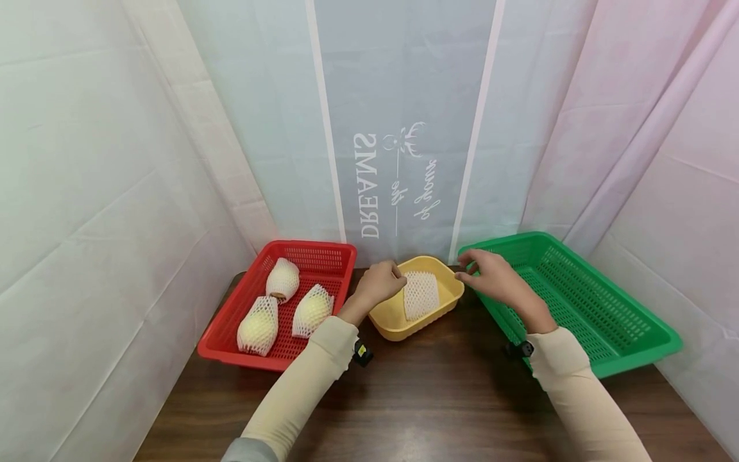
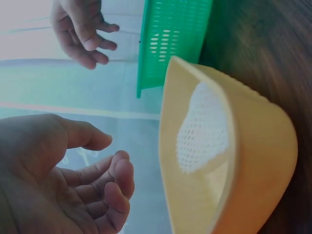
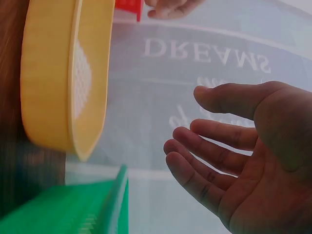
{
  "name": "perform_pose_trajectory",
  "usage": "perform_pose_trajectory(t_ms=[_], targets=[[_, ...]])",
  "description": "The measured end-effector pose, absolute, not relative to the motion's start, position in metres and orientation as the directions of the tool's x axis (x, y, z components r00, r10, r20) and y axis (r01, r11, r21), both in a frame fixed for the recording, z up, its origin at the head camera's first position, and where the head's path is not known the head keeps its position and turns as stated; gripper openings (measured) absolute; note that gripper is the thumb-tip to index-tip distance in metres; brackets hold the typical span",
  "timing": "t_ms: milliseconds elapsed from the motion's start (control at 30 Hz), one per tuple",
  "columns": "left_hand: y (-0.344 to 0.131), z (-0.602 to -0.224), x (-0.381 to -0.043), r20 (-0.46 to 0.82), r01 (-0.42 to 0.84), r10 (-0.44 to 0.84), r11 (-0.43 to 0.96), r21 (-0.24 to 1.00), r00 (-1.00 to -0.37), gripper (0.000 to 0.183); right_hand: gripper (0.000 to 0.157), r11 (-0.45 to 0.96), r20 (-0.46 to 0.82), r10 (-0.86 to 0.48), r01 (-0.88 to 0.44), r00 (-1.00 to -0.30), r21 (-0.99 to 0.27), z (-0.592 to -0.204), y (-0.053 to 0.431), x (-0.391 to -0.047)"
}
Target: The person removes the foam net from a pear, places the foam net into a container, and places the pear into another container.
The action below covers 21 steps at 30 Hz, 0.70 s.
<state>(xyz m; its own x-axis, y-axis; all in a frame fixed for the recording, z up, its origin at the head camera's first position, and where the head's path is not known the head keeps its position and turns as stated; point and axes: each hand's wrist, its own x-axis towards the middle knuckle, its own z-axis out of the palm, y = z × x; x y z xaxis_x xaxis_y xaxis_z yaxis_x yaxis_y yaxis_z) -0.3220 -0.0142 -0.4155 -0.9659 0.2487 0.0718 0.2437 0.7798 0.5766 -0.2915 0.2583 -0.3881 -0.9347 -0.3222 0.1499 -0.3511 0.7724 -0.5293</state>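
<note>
A white foam net sleeve (image 1: 421, 295) lies flat in the yellow basket (image 1: 398, 334) at the middle of the table. Over that basket's left side hovers my left hand (image 1: 380, 282); in the left wrist view its fingers are loosely bent with a gap to the thumb, holding nothing. My right hand (image 1: 489, 276) is in the air between the yellow basket and the green basket (image 1: 641, 321), fingers relaxed and apart from the thumb, also holding nothing. Several pale round fruits in foam nets, one of them a netted fruit (image 1: 258, 326), lie in the red basket (image 1: 346, 256) at left.
The three baskets stand in a row on a dark wooden table (image 1: 416, 398), against a hanging cloth (image 1: 404, 77) with printed lettering. White cloth walls (image 1: 86, 256) close in both sides. No items show inside the green basket.
</note>
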Motion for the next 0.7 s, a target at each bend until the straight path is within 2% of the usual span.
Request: perform_pose_trajectory(t_ms=[333,700], targets=[[-0.037,-0.403,-0.320,0.119,0.285,0.265,0.771,0.570,-0.957,0.019,0.031,0.720,0.234,-0.344,-0.415,-0.910,-0.556,-0.403,0.223,-0.281],[-0.059,-0.392,-0.315,0.116,0.295,0.280,0.768,0.568,-0.953,0.017,0.025,0.680,0.287,-0.330,-0.437,-0.899,-0.588,-0.416,0.183,-0.276]])
